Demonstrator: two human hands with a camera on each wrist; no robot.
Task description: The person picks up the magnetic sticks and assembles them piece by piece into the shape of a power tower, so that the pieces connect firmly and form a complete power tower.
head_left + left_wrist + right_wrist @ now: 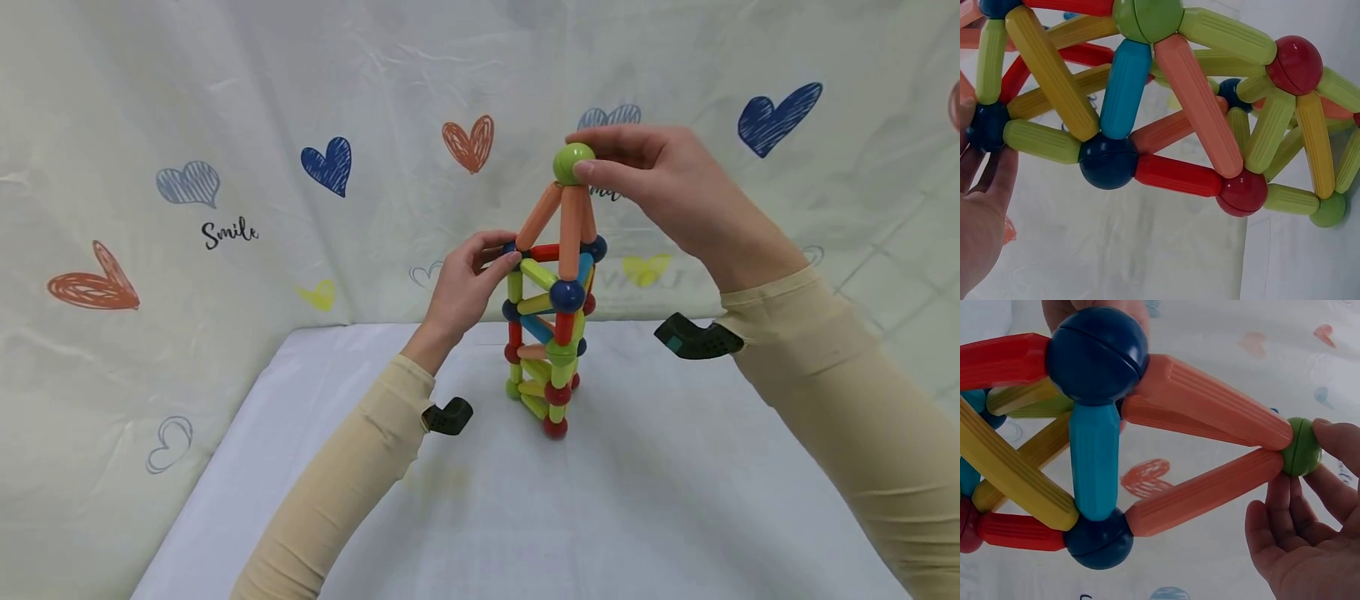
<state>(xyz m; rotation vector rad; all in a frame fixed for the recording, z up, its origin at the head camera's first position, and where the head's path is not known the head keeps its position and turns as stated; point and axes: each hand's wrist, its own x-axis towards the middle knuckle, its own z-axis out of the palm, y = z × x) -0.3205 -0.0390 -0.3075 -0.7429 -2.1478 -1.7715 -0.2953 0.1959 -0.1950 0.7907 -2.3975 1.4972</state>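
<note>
A tall tower of magnetic rods and balls stands upright on the white-covered table. Three orange rods lean together at its peak and meet under a green ball. My right hand pinches that green ball between thumb and fingers; the right wrist view shows the ball touching the rod ends. My left hand pinches a dark blue ball at the tower's upper left corner. Another dark blue ball sits at the near upper corner.
The tower stands on a white tablecloth. Behind it hangs a pale cloth backdrop printed with hearts and words. A black wrist camera is on the left sleeve, another black camera on the right.
</note>
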